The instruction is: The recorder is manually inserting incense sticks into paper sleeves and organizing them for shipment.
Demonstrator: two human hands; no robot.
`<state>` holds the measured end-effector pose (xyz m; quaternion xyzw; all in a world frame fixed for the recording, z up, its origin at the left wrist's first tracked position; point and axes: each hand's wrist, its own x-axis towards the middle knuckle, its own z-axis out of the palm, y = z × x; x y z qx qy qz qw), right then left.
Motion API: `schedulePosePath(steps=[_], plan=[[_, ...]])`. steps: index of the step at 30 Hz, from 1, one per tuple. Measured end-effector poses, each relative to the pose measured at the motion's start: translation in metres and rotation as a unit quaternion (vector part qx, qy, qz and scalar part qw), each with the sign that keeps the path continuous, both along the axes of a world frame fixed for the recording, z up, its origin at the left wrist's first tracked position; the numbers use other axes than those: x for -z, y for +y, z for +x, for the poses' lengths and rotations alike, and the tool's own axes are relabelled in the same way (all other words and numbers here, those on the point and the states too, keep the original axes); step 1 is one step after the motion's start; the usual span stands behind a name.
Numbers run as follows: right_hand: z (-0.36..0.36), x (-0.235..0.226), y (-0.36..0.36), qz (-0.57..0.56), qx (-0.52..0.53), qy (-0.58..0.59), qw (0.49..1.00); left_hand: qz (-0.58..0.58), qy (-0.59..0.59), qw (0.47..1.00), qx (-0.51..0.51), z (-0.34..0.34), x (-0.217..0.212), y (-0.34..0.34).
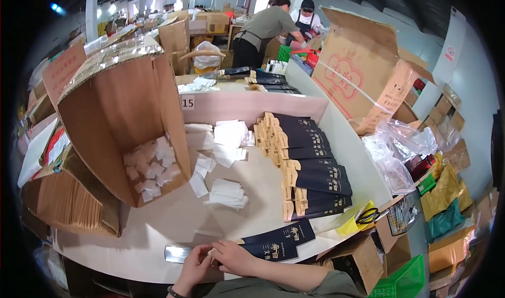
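Both my hands are close together at the near edge of the white table (147, 243), pinching around a small pale thing (211, 253) whose kind I cannot make out. My left hand (194, 266) has its fingers bent against it. From the other side, my right hand (235, 258) comes in with curled fingers. Just beyond the right hand lie dark navy flat packages (281, 244). A shiny silver rectangular piece (177, 254) lies left of my fingers. Farther in are white paper slips (227, 194) in loose stacks.
An open cardboard box (118, 103) on its side holds small white packets (152, 169). Stacks of navy packages with tan ends (315, 174) line the right. Scissors (368, 215) stand in a yellow holder (350, 224). Beyond a low partition (258, 106), two people work.
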<state>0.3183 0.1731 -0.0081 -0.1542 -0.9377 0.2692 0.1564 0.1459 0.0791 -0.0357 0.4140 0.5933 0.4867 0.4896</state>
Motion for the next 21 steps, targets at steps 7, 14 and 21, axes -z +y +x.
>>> schedulePosePath(steps=[7,14,21], plan=[[-0.012,-0.016,0.002,0.038,-0.096,0.080,0.991,0.181,0.633,0.746,0.101,-0.044,-0.032,-0.016],[0.082,-0.071,0.116,-0.062,0.096,-0.115,0.987,-0.101,0.329,0.939,-0.029,-0.054,-0.046,-0.038],[0.067,0.014,0.044,-0.046,-0.095,-0.064,0.992,0.133,0.045,0.940,0.310,0.047,-0.021,0.009]])
